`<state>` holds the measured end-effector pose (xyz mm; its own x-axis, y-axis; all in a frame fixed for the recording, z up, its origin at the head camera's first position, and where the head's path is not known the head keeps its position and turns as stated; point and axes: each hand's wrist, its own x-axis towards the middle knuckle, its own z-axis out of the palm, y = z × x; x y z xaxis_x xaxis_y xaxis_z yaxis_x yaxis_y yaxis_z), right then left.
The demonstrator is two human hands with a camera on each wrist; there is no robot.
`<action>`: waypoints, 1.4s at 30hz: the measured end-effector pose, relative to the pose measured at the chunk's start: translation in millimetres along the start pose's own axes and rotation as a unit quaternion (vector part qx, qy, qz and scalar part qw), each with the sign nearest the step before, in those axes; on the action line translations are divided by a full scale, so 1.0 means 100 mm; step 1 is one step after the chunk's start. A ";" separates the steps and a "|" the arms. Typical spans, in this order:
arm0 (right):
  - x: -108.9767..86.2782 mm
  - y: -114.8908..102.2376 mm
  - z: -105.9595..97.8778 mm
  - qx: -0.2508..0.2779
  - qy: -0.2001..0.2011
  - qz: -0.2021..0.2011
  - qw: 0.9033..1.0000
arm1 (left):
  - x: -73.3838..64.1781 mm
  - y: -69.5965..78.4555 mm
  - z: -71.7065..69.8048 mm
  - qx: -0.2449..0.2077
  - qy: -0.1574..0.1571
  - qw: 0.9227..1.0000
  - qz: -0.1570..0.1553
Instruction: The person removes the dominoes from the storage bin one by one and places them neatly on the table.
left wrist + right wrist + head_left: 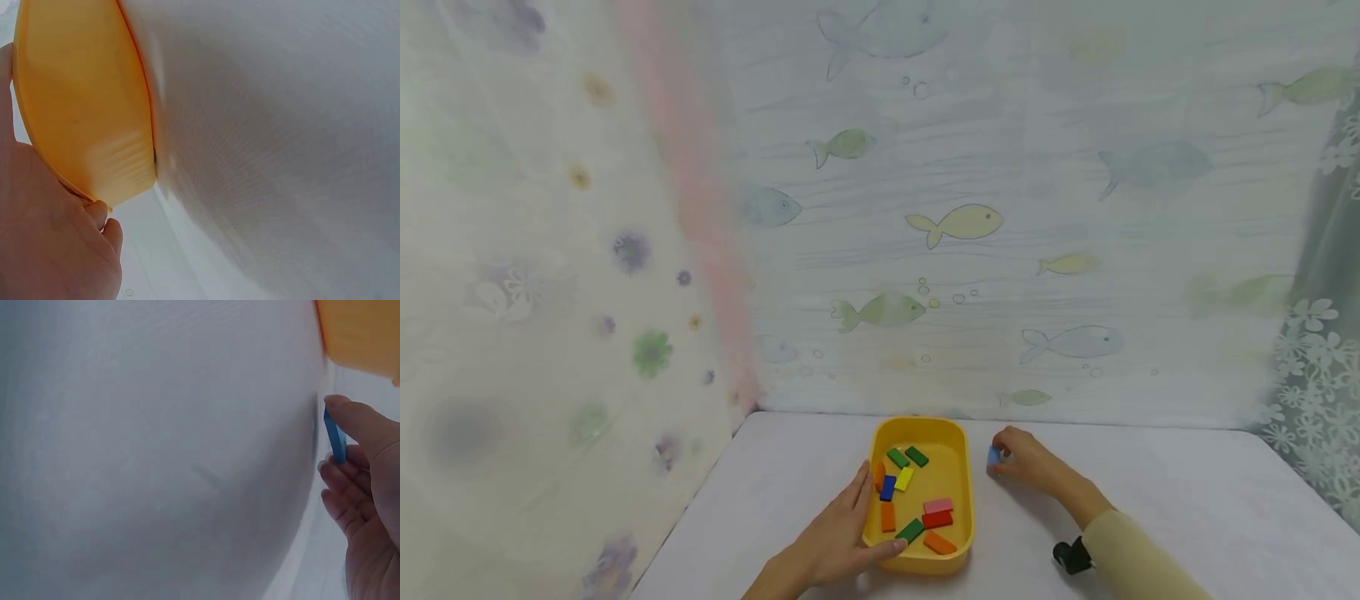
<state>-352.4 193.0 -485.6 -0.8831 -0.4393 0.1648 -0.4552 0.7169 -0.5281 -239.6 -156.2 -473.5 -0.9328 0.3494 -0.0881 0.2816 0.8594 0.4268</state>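
My left hand (838, 533) holds the yellow tray (966, 500) by its near left side, thumb across the rim and fingers along the outer wall. In the left wrist view, fingertips (112, 234) bend at the rim of the tray (81, 106). To the right of the tray, my right hand (1037, 462) pinches a light blue block (993, 457) between thumb and fingers. Seen from the right wrist, the block (335, 437) stands on edge in the pinch, close to the tabletop; whether it touches is unclear. Several coloured blocks lie inside the tray, including a pink block (937, 506) and a yellow block (904, 478).
A white cloth (1022, 550) covers the table under the tray. Behind it hangs a curtain (970, 275) printed with fish, and a flowered curtain (550, 333) closes the left side. A black device (1072, 557) sits by the right wrist.
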 end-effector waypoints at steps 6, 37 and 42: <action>0.04 0.03 0.04 -0.011 -0.012 -0.024 1.000 | -0.01 0.01 0.00 -0.002 0.001 1.000 0.003; -0.31 -0.34 -0.24 0.037 0.012 0.010 0.999 | -0.01 -0.01 0.00 0.000 0.003 1.000 0.006; -0.35 -0.47 -0.28 0.057 0.011 -0.002 0.998 | -0.01 -0.02 0.01 0.002 0.004 1.000 0.009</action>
<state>-303.5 189.7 -442.9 -0.8843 -0.4285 0.1851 -0.4438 0.6486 -0.6184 -239.3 -158.1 -474.8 -0.9297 0.3610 -0.0734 0.2986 0.8551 0.4239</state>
